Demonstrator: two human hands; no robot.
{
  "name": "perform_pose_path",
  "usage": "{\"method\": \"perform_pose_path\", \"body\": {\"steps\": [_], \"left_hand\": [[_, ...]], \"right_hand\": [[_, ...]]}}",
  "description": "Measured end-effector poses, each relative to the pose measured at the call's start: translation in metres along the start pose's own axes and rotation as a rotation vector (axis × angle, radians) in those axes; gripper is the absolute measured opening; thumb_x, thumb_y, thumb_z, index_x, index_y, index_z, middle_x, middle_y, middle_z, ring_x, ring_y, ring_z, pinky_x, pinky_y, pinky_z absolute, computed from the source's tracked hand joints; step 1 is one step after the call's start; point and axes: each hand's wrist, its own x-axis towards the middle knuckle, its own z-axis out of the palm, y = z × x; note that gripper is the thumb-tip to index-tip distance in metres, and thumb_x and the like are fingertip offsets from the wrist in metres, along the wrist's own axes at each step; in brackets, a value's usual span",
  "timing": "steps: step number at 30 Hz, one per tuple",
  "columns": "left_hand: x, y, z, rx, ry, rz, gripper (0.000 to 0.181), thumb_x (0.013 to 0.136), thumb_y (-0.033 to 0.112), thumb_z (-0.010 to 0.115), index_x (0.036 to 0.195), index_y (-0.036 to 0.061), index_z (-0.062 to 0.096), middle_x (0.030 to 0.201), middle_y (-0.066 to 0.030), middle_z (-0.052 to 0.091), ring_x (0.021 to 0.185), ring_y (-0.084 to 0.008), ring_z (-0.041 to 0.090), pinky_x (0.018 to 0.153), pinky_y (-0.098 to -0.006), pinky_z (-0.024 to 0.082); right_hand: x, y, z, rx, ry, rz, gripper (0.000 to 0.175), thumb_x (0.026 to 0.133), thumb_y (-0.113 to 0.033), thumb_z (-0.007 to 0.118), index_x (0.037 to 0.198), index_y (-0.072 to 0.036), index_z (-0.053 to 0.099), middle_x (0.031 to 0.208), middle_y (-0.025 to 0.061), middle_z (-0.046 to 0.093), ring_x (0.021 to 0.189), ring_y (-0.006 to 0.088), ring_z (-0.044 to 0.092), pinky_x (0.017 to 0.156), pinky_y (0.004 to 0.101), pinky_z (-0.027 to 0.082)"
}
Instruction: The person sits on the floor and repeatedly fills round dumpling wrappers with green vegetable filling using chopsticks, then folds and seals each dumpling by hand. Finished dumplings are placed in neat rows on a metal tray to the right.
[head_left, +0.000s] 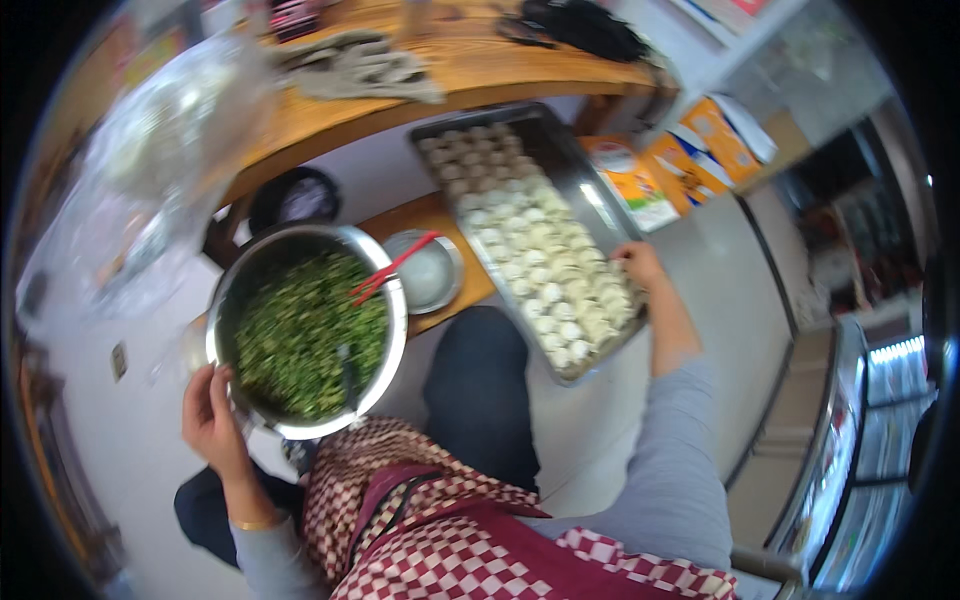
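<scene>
A large steel bowl of chopped green filling stands in front of me, left of my knee. My left hand is at its lower left rim, fingers curled; whether they grip anything is unclear. Red chopsticks rest across the rim, and a dark utensil handle stands in the filling. To the right, a dark metal tray holds rows of white dumplings. My right hand reaches to the tray's right side, fingertips beside the end dumplings; blur hides whether one is held.
A small metal bowl of cloudy liquid sits on a low wooden bench. Beyond are a wooden table with a grey cloth, a clear plastic bag at left, and orange cartons behind the tray.
</scene>
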Motion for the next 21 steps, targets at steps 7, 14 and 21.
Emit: {"method": "perform_pose_path", "body": {"steps": [7, 14, 21], "left_hand": [[0.039, -0.008, -0.068, 0.375, 0.2, -0.027, 0.021, 0.097, 0.004, 0.075, 0.117, 0.0006, 0.078, 0.11, -0.0149, 0.079, 0.102, -0.0231, 0.076, 0.088, -0.0376, 0.062], [0.023, -0.037, -0.044, 0.842, -0.14, -0.022, 0.035, 0.08, 0.008, 0.085, 0.114, 0.0028, 0.078, 0.12, -0.0201, 0.071, 0.114, -0.0433, 0.065, 0.102, -0.0501, 0.053], [0.019, -0.038, -0.063, 0.751, -0.198, -0.001, 0.038, 0.077, 0.004, 0.087, 0.114, 0.0026, 0.078, 0.121, -0.0195, 0.07, 0.115, -0.0427, 0.065, 0.103, -0.0487, 0.052]], "right_hand": [[-0.063, -0.124, 0.008, 0.084, 0.26, -0.225, 0.031, 0.092, 0.003, 0.066, 0.122, -0.001, 0.073, 0.12, 0.0185, 0.072, 0.113, 0.0355, 0.07, 0.1, 0.0436, 0.055], [-0.189, -0.293, 0.068, 0.223, 0.232, -0.685, 0.023, 0.091, 0.001, 0.071, 0.115, -0.001, 0.074, 0.113, 0.0173, 0.072, 0.109, 0.0378, 0.068, 0.098, 0.045, 0.055], [-0.174, -0.365, 0.121, -0.007, 0.263, -0.693, 0.043, 0.083, -0.02, 0.086, 0.119, 0.0, 0.073, 0.13, 0.0213, 0.065, 0.13, 0.0416, 0.057, 0.113, 0.0508, 0.046]]}}
